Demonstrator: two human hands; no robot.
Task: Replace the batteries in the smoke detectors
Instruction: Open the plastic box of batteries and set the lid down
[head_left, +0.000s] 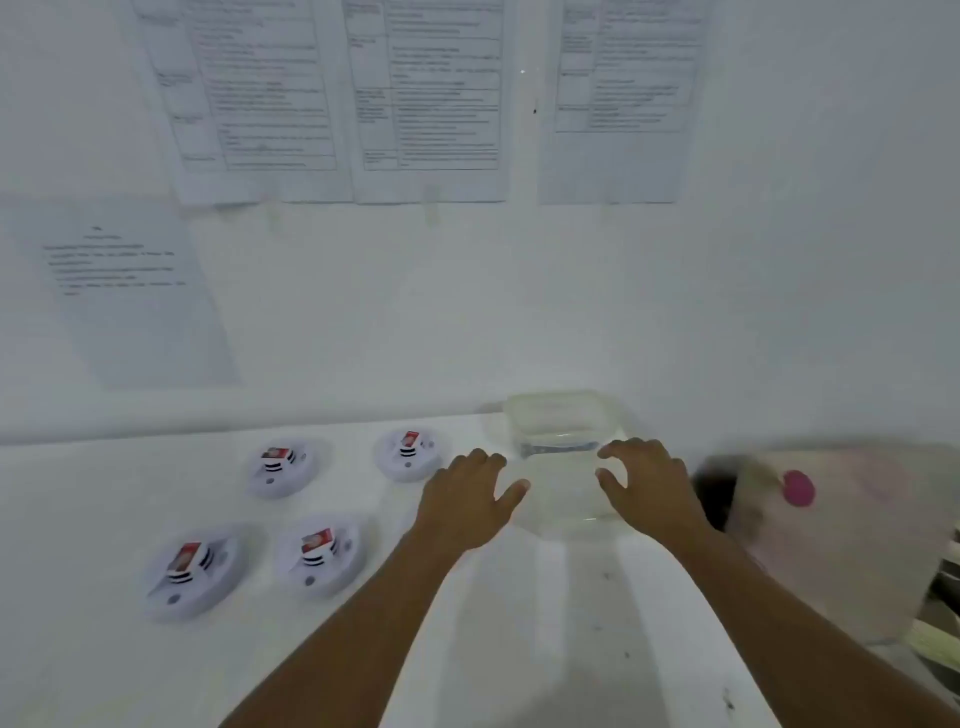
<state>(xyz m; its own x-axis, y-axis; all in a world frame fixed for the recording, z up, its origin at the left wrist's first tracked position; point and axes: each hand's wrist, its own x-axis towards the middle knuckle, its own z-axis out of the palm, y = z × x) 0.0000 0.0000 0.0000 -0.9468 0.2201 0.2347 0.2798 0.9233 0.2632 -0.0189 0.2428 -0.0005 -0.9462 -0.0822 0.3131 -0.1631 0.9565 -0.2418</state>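
White tabletop (104, 675) against a paper-hung wall: left hand (462, 501) and right hand (647, 491) hover spread and empty either side of a clear plastic container (563, 423). Four smoke detectors (319, 556) lie just left, each showing a red-and-white battery, apparently awaiting replacement. A blurred bag (841, 540) crowds the right.

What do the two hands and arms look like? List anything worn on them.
Both arms are bare as far as the picture shows: no sleeves, gloves, watch or bands visible. The left hand and right hand show no rings that I can make out, though the picture is blurred. Each forearm enters from the bottom edge.
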